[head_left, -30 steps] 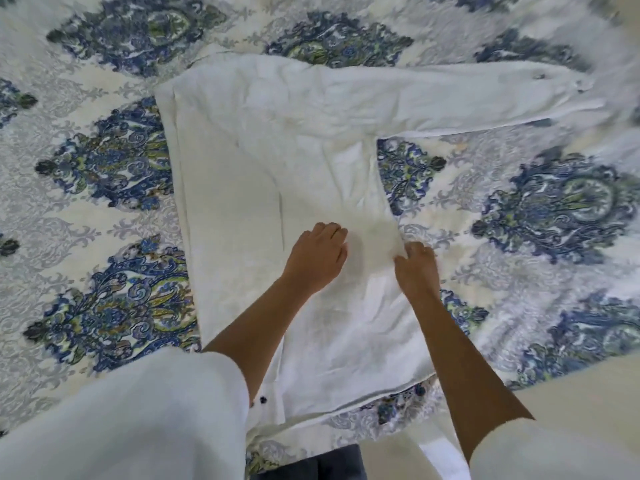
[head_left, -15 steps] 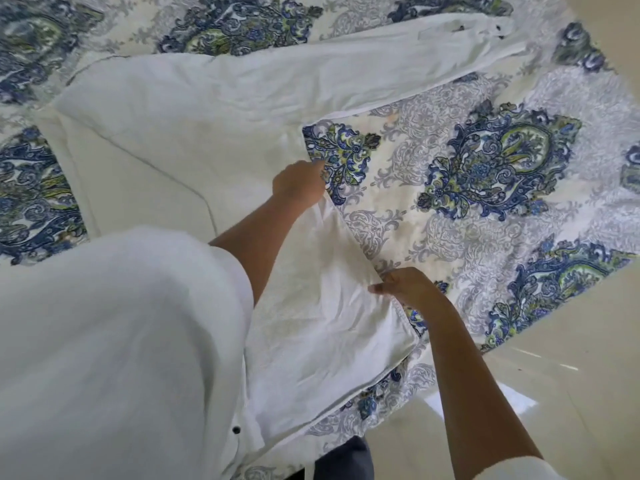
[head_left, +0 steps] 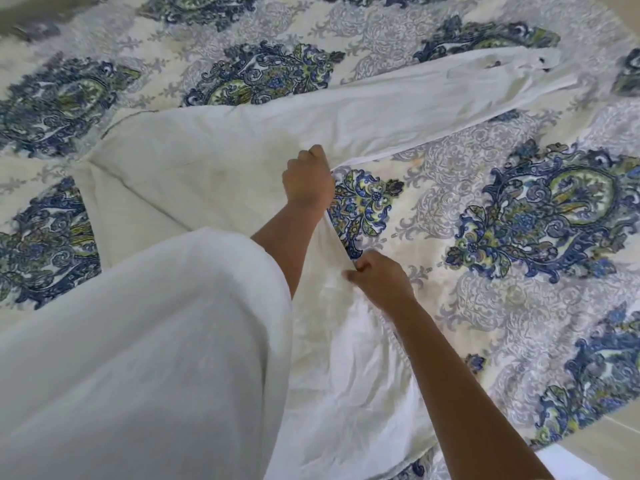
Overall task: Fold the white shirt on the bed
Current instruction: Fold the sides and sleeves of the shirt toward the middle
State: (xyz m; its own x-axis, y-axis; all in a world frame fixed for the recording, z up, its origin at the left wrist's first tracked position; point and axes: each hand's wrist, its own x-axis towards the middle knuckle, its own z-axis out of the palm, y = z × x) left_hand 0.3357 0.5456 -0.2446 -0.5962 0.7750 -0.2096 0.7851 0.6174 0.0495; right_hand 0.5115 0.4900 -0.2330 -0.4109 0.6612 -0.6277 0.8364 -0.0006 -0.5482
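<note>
fist l [head_left: 308, 178], fist r [head_left: 378, 279], prob. on shirt [head_left: 207, 161]

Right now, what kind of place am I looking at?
Likely a bedroom: a white shirt lies spread on a wide blue-patterned bedspread, with pale floor at its edge.

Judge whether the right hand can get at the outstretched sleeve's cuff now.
Probably yes: only bedspread lies between the right hand and the cuff. But it pinches the white shirt at its side edge, so must let go first.
</note>
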